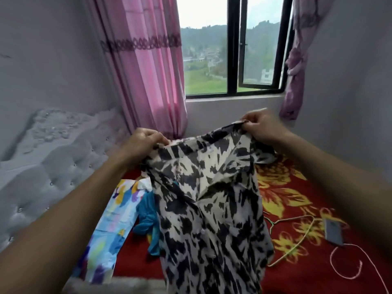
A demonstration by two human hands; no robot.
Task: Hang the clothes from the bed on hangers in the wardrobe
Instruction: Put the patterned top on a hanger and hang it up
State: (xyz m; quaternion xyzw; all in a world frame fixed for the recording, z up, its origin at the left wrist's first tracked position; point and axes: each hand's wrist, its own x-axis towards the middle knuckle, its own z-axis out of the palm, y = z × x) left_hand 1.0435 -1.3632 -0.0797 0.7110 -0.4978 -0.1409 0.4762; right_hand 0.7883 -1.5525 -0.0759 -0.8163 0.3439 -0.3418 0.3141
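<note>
Red floral bedspread [297, 200] fills lower right; your left hand [144, 141] and right hand [261, 126] pinch the limp, light black-and-white shirt [210, 209] at its collar; keep hold there.

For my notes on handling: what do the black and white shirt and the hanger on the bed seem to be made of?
Black and white shirt: thin woven cloth, likely cotton or viscose, matt; it drapes in soft folds between both hands.
Hanger: probably thin wire with a pale, yellowish-green coating; its rod is very slim and bent. It could also be plastic.
</note>
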